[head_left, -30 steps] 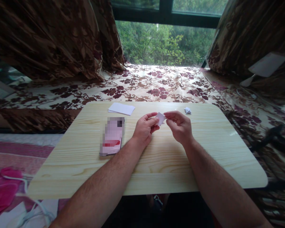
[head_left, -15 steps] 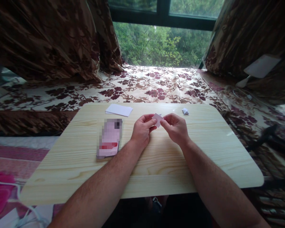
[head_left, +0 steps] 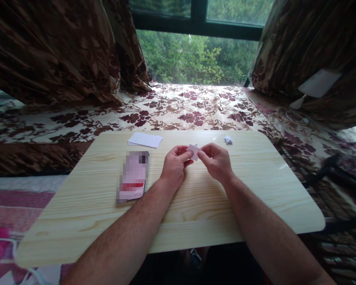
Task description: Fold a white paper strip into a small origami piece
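Between my two hands is a small folded piece of white paper (head_left: 193, 152), held above the middle of the table. My left hand (head_left: 175, 161) pinches its left side, thumb on top and fingers beneath. At its right edge, my right hand (head_left: 216, 160) grips the paper between thumb and curled fingers. A pointed flap sticks up at the paper's top. The undersides of the folds are hidden by my fingers.
On the pale wooden table (head_left: 255, 198) lie a stack of white paper (head_left: 145, 139), a pink phone (head_left: 133, 174) left of my forearm, and a small folded paper piece (head_left: 228, 139) at back right. A white lamp (head_left: 319, 83) stands beyond, by the curtain.
The view has shifted slightly, so everything sits a little further left and lower. Both hands keep hold of the paper, which is turned slightly.
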`<state>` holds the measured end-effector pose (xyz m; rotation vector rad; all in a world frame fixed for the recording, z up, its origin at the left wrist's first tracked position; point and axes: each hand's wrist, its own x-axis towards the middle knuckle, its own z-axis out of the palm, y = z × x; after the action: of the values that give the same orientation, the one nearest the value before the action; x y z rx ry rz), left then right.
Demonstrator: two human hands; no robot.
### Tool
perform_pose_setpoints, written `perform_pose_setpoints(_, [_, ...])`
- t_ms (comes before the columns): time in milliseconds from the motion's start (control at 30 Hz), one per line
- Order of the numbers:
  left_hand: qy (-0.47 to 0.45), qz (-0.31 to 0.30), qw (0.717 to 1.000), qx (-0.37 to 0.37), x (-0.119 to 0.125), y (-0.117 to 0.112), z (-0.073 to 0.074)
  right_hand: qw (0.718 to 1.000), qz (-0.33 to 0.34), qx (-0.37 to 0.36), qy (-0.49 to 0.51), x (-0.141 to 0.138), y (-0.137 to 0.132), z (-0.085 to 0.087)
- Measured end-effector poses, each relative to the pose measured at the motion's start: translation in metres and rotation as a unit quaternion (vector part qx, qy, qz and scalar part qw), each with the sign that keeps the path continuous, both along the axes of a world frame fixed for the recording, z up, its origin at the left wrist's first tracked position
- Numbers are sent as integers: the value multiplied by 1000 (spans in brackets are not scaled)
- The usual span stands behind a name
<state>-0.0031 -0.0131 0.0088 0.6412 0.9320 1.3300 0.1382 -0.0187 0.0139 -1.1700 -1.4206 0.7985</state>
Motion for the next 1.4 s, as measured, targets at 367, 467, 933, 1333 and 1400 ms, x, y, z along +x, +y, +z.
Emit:
perform_pose_setpoints(367, [-1,4,1000,1,0,0,0,1000,1,7,1,0,0,0])
perform_pose_setpoints(467, [-3,3,1000,2,1,0,1,1000,-2,8,-2,0,0,0])
perform_pose_setpoints(933, [33,-24,999,4,2,-1,-1,999,-28,27,-7,0,0,0])
perform_pose_setpoints(1333, [187,-51,977,85,2,0,-14,998,-28,48,-27,0,0,-1])
perform_pose_setpoints(1400, [199,-53,974,92,1,1,-16,999,-25,41,-19,0,0,0])
